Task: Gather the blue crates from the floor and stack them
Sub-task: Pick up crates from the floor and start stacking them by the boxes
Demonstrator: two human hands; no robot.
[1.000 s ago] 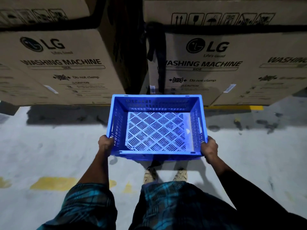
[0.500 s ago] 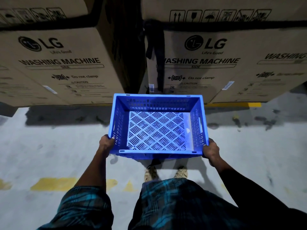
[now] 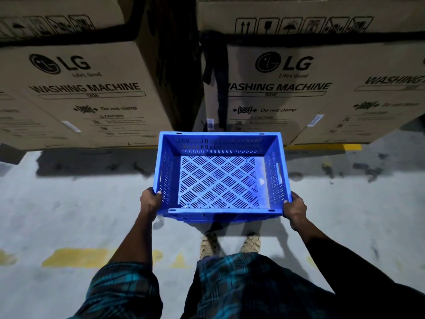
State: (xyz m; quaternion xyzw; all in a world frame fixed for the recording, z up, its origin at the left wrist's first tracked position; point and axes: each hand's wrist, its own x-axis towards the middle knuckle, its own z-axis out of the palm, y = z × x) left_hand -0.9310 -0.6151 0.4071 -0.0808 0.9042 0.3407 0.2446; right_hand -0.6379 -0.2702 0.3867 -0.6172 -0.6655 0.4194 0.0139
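You are holding 1 blue crate [image 3: 220, 178] at the frame's center.
Your left hand [image 3: 150, 203] and right hand [image 3: 295, 209] are curling around its near corners, clamping it between them above the floor [image 3: 69, 215].

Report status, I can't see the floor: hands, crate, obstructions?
Left hand and right hand grip crate, held level. Boxes close ahead.

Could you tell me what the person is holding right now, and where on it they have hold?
The blue crate, gripped at its two near corners: left hand and right hand.
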